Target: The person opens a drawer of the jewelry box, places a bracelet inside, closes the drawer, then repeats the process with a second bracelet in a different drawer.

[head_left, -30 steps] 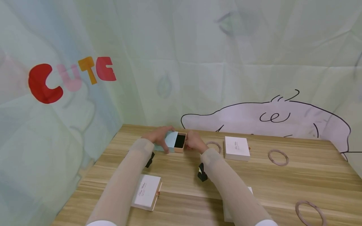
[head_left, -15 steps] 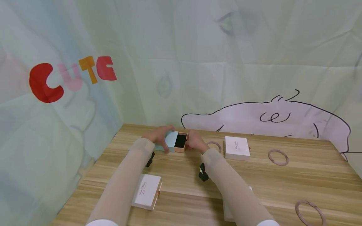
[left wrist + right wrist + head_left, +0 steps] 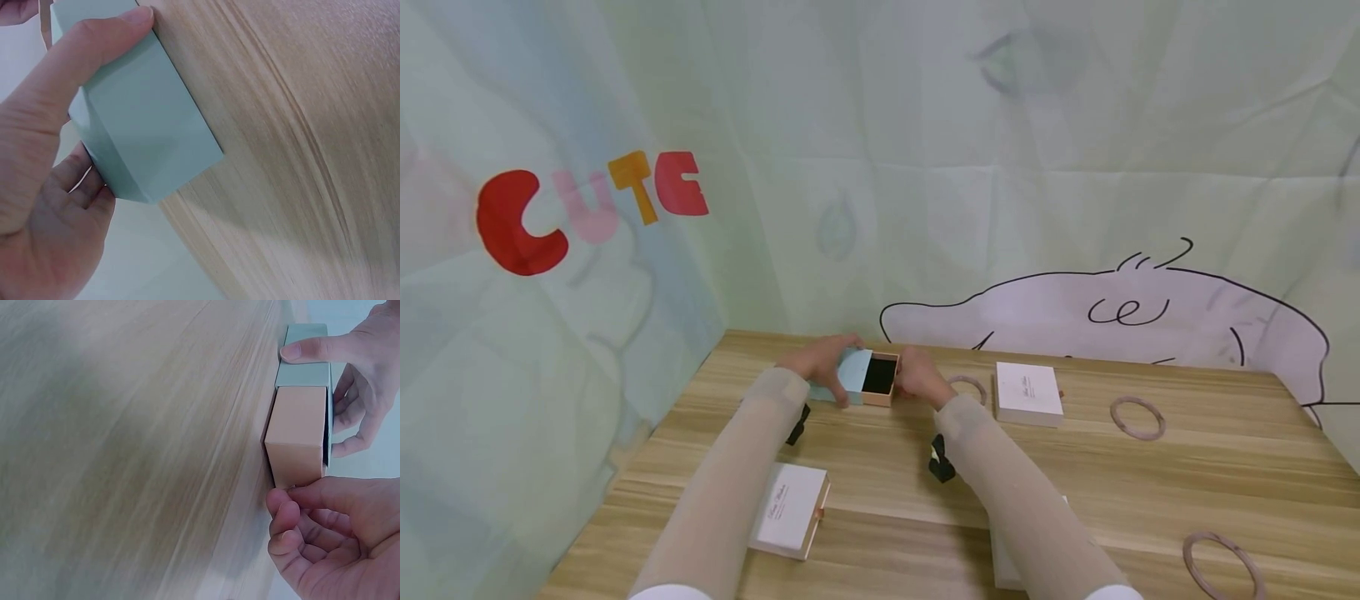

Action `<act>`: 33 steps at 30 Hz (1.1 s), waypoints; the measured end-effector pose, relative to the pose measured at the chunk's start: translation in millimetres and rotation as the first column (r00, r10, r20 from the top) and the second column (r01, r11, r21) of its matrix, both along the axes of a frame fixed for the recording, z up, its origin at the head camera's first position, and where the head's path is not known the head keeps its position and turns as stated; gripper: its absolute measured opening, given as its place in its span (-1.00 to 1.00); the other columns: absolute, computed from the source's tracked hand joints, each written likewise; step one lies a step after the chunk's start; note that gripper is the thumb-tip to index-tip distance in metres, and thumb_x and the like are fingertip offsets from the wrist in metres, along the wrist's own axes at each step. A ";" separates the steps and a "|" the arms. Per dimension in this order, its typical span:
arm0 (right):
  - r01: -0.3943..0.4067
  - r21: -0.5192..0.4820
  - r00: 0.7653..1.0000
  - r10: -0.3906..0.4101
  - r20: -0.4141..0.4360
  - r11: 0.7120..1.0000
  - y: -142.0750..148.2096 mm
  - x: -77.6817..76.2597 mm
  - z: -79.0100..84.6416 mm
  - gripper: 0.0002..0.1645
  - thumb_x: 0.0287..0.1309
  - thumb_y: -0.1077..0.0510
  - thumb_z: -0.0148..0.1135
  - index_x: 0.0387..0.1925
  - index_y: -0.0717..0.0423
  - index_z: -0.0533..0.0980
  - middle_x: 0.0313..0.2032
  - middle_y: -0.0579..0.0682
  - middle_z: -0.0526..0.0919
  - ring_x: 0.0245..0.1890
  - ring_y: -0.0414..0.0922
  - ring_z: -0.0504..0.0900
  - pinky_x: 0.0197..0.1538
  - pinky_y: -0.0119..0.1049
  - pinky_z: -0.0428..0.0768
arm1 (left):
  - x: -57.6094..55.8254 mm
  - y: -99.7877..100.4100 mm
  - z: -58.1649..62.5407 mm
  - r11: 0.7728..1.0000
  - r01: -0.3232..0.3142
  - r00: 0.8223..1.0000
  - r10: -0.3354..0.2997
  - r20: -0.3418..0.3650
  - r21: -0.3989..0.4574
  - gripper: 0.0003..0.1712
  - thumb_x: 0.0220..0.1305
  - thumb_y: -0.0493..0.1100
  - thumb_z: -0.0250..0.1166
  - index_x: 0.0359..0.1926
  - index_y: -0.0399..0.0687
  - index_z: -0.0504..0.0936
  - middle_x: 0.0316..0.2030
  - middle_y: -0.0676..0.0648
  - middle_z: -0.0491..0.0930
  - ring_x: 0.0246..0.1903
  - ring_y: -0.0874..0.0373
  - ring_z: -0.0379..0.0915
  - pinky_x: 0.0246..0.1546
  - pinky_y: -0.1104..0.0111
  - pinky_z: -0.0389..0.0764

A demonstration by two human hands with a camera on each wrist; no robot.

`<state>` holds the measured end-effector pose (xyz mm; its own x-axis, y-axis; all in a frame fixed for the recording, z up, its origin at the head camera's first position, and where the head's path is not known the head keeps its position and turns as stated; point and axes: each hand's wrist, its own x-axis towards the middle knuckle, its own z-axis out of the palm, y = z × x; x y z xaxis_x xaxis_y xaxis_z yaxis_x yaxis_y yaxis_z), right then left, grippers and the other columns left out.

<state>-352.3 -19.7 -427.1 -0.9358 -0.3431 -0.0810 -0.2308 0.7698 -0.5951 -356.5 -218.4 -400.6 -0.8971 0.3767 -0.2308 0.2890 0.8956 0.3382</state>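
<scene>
Blue box (image 3: 856,382), partly open, near the table's (image 3: 880,458) far edge.
The left hand (image 3: 818,363) grips its cover (image 3: 147,119), I judge to brace it; the right hand (image 3: 919,375) pinches the drawer (image 3: 297,419), perhaps by a hidden tab.

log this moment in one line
left hand: grips blue cover | right hand: pinches at end of orange drawer | orange drawer: partly out

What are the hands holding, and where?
The left hand holds the blue box sleeve by opposite sides; the right hand pinches at the front of its peach drawer.
</scene>
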 end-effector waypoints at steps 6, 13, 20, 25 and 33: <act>0.004 0.010 1.000 -0.004 0.013 1.000 1.3 1.2 1.7 -0.78 0.22 0.42 0.18 -0.55 0.35 0.58 -0.76 -0.03 0.47 -0.75 -0.21 0.40 -0.62 -0.45 0.33 | 2.8 -0.4 0.5 1.000 0.002 1.000 -0.002 -0.001 0.016 0.06 -0.30 -0.14 0.73 0.29 0.01 0.38 0.10 -0.11 0.49 0.01 -0.03 0.37 0.05 0.09 0.44; 0.006 0.009 0.999 -0.006 0.036 1.000 3.1 -0.1 -0.1 -0.79 0.23 0.41 0.18 -0.53 0.33 0.58 -0.74 -0.02 0.47 -0.74 -0.21 0.40 -0.61 -0.45 0.34 | 2.4 -0.8 0.1 1.000 0.010 1.000 -0.010 -0.004 0.013 0.08 -0.31 -0.14 0.73 0.30 -0.01 0.37 0.11 -0.12 0.48 0.03 -0.04 0.37 0.08 0.07 0.43; -0.015 0.042 1.000 0.015 -0.007 0.999 3.8 -1.2 -2.2 -0.75 0.21 0.41 0.20 -0.59 0.31 0.57 -0.74 -0.06 0.43 -0.70 -0.20 0.39 -0.58 -0.44 0.33 | 2.7 -1.1 -0.6 1.000 0.002 1.000 -0.002 0.006 0.015 0.08 -0.31 -0.14 0.73 0.30 0.01 0.36 0.13 -0.12 0.47 0.04 -0.04 0.37 0.08 0.07 0.44; -0.029 0.039 0.999 0.030 -0.028 0.999 5.9 -1.4 -2.8 -0.70 0.18 0.44 0.18 -0.66 0.30 0.54 -0.78 -0.09 0.42 -0.74 -0.22 0.38 -0.59 -0.45 0.32 | 1.5 -1.2 -1.8 1.000 0.001 1.000 -0.001 0.006 0.021 0.09 -0.31 -0.14 0.73 0.30 0.01 0.36 0.12 -0.11 0.47 0.02 -0.03 0.37 0.06 0.07 0.44; -0.040 0.014 0.999 0.040 -0.017 0.999 8.7 0.5 0.6 -0.63 0.18 0.46 0.15 -0.73 0.27 0.52 -0.81 -0.09 0.40 -0.78 -0.23 0.34 -0.62 -0.45 0.29 | -0.2 -1.4 -2.3 1.000 -0.005 1.000 0.005 0.004 0.026 0.07 -0.29 -0.15 0.73 0.30 0.02 0.36 0.13 -0.12 0.47 0.03 -0.04 0.37 0.07 0.07 0.44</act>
<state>-351.8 -11.0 -426.5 -0.9227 -0.3790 -0.0697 -0.2716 0.7679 -0.5801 -356.7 -219.8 -402.9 -0.8982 0.3781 -0.2243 0.2834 0.8880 0.3622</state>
